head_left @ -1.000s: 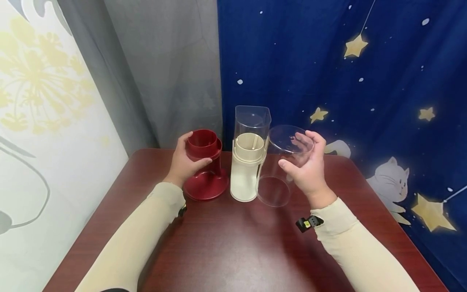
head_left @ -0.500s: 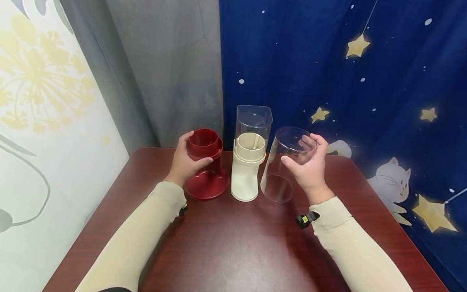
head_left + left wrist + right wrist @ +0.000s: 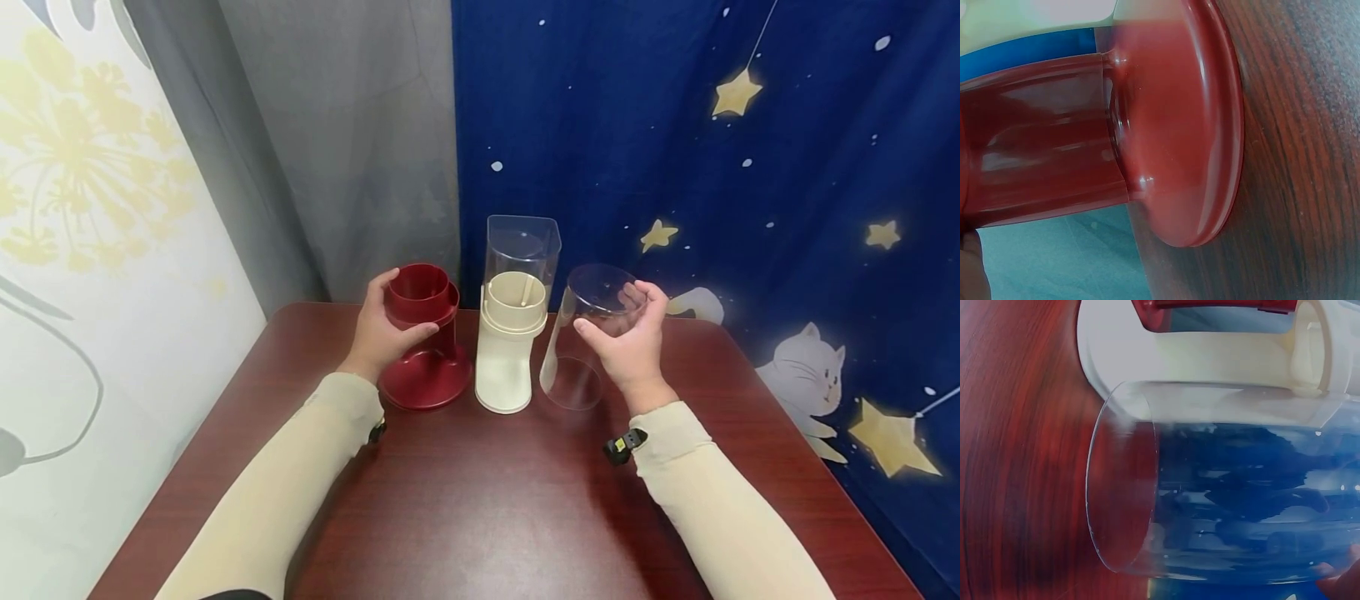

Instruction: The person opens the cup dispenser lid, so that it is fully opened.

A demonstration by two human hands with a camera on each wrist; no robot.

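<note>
My left hand [image 3: 380, 335] grips the cup-like top of a glossy red plastic stand [image 3: 426, 385], thumb in front and fingers around its left side. The stand's round base rests on the table; the left wrist view shows its column and base [image 3: 1175, 125] close up. In my right hand [image 3: 636, 354] is a clear plastic cylinder [image 3: 564, 342], held near its upper rim between thumb and fingers. It leans slightly, and I cannot tell whether its lower edge touches the table. The right wrist view shows the cylinder [image 3: 1241, 487] beside the cream stand [image 3: 1222, 359].
Between the hands stands the cream plastic stand [image 3: 501, 367], its ring at cup height. A clear squared container [image 3: 498, 237] rises behind that ring. All sit on a dark red wooden table [image 3: 480, 492]. A grey curtain [image 3: 360, 150] and a blue starry curtain [image 3: 600, 125] hang behind.
My right hand has moved the clear cylinder slightly right and back, opening a gap from the cream stand. The left hand stays on the red stand.
</note>
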